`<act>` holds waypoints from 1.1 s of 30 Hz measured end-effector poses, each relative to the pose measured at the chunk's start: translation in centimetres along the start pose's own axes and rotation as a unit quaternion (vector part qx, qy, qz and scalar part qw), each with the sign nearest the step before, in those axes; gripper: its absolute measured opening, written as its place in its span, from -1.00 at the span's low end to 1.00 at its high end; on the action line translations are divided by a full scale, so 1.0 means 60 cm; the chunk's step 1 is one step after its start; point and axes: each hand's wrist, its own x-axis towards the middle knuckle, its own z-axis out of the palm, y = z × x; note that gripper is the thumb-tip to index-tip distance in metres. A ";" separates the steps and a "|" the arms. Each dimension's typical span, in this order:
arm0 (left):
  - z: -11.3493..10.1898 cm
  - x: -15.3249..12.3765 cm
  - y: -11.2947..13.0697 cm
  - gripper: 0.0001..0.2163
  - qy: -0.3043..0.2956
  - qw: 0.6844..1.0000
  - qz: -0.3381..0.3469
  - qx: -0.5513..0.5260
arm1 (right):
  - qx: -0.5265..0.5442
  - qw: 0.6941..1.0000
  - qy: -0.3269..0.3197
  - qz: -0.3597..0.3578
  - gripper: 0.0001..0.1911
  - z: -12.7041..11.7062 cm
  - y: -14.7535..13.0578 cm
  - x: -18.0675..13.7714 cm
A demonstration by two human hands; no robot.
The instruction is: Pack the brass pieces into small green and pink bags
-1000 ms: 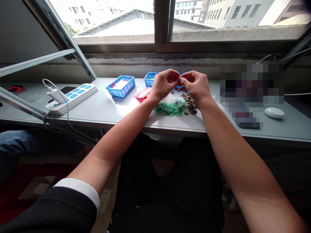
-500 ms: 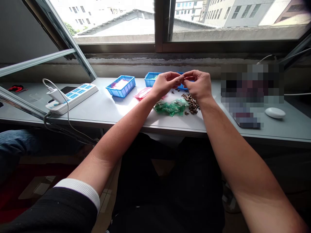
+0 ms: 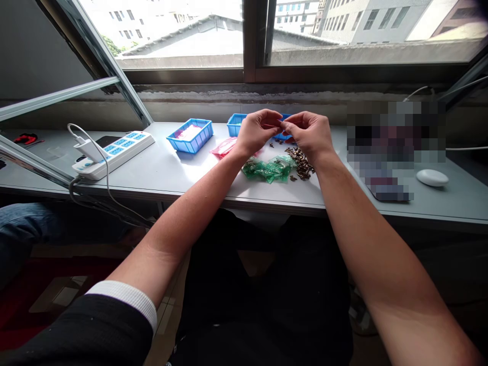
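Left hand (image 3: 259, 131) and right hand (image 3: 313, 133) meet above the table (image 3: 183, 175), both curled in; whether they're gripping anything, I can't tell! Nearer the body lies the green bag (image 3: 269, 169), brown pieces (image 3: 302, 163) just beside it on the table.

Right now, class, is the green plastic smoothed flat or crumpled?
Crumpled: the green plastic lies in a creased, uneven heap beside the small brown pieces.

green bags (image 3: 270, 169), bronze-brown parts (image 3: 302, 163), pink packet (image 3: 223, 147), blue bin (image 3: 197, 141), white mouse (image 3: 432, 178)
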 end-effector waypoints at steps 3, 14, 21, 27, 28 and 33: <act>-0.001 0.003 -0.005 -0.68 0.003 1.000 0.013 -0.005 | 0.014 1.000 -0.004 0.005 -0.74 -0.002 0.000 -0.001; -0.018 0.017 -0.026 -0.58 0.002 0.998 0.021 -0.053 | 0.061 0.998 0.003 -0.003 -0.83 -0.005 -0.026 -0.014; -0.016 -0.001 0.003 -0.62 0.010 0.997 -0.025 -0.079 | 0.061 0.998 0.005 0.003 -0.69 -0.004 -0.020 -0.011; -0.016 0.000 0.002 -0.64 0.012 0.998 -0.003 -0.056 | 0.116 0.991 -0.027 0.063 -0.79 -0.001 -0.017 -0.010; -0.015 0.000 0.001 -0.65 0.009 0.998 0.003 -0.058 | 0.132 0.988 -0.033 0.079 -0.81 -0.002 -0.019 -0.011; -0.013 0.001 -0.003 -0.71 -0.001 0.997 0.021 -0.073 | 0.197 0.969 -0.060 0.138 -0.79 -0.008 -0.038 -0.018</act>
